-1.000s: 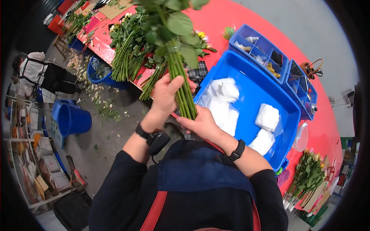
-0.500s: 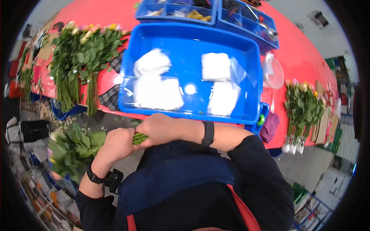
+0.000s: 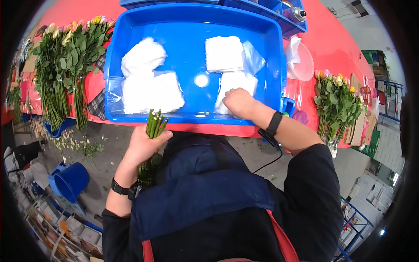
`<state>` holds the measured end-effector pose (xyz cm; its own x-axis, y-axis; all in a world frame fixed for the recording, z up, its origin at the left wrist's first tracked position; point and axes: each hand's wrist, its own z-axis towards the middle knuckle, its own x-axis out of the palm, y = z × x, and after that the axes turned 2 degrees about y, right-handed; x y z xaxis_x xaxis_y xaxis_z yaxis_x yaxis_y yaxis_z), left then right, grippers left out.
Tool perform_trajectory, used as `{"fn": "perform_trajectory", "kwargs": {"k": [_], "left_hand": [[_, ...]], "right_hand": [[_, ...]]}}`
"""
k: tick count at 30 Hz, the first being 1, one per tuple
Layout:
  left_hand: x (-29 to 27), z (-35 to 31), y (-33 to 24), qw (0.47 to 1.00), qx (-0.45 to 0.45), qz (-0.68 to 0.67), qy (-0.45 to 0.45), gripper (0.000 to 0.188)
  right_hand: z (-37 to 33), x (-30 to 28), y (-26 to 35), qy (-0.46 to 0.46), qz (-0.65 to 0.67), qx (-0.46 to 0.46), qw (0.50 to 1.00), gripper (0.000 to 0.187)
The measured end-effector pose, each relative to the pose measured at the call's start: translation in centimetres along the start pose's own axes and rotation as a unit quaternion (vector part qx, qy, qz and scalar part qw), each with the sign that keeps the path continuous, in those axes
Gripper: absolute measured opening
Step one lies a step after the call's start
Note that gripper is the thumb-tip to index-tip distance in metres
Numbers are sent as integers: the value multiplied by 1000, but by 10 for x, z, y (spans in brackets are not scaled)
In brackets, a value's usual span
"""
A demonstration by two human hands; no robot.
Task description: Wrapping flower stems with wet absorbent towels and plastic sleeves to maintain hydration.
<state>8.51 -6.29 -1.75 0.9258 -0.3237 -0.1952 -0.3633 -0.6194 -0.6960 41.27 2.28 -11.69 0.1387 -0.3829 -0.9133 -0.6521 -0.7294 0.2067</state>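
Observation:
My left hand (image 3: 145, 144) is wrapped around a bunch of green flower stems (image 3: 156, 124), cut ends pointing up beside the tray's front edge. Leaves (image 3: 149, 171) of that bunch hang below the hand, and its blooms are hidden. My right hand (image 3: 241, 104) reaches into the blue tray (image 3: 192, 117), fingers curled down against the front right stack of white soft sheets (image 3: 235, 81). Its fingertips are partly hidden, so I cannot tell whether they pinch a sheet. Other white stacks lie behind it (image 3: 224, 53) and at the left (image 3: 152, 94), partly in clear plastic.
Rose bunches lie at the left (image 3: 65, 70) and right (image 3: 335, 102) of the red table (image 3: 331, 48). A clear plastic tub (image 3: 301, 65) stands right of the tray, with a spray can (image 3: 296, 14) behind. A blue bucket (image 3: 72, 181) is on the floor, lower left.
The stems swung from pointing sideways in both hands to upright in my left hand alone. My right hand let go of them and moved right, into the tray.

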Motion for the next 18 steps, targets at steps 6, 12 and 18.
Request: {"fn": "perform_trajectory", "kwargs": {"k": [6, 12, 18], "left_hand": [[-3, 7, -18, 995, 7, -101, 20, 24], [6, 21, -45, 994, 0, -113, 7, 14], [25, 31, -74, 993, 21, -104, 58, 15]], "right_hand": [[-16, -12, -29, 20, 212, 92, 973, 16], [-59, -31, -40, -152, 788, 139, 580, 26], [-27, -55, 8, -190, 944, 15, 269, 40]]}}
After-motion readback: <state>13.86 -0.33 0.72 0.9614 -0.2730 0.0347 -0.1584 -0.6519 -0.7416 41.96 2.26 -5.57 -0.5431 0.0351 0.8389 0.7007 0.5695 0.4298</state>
